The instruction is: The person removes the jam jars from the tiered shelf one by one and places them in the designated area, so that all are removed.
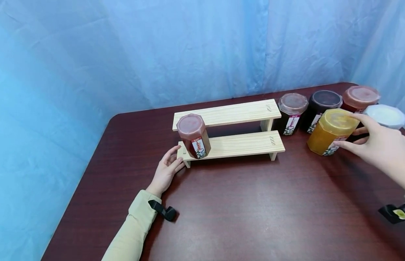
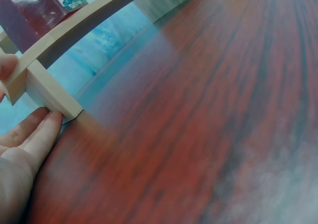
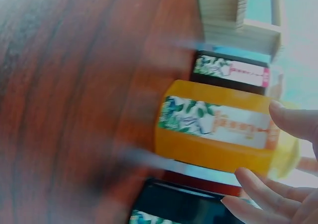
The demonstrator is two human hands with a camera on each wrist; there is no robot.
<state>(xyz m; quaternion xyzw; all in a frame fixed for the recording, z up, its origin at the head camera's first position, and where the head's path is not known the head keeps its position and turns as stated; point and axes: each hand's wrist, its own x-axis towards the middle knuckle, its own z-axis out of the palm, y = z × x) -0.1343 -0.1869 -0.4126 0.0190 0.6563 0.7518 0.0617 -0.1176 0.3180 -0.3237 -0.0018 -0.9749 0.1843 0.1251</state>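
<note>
A two-tier wooden shelf stands on the table, with one jar of reddish-brown contents on the left of its lower tier. My left hand holds the left end of that lower tier; in the left wrist view its fingertips touch the shelf's leg. To the right, my right hand grips a yellow jar near its lid, thumb on one side and fingers on the other. The jar's label shows in the right wrist view. Whether its base touches the table I cannot tell.
Right of the shelf stand several more jars: a dark one with a pinkish lid, a black-lidded one, a reddish one and a white-lidded one. Blue curtains hang behind the dark wooden table.
</note>
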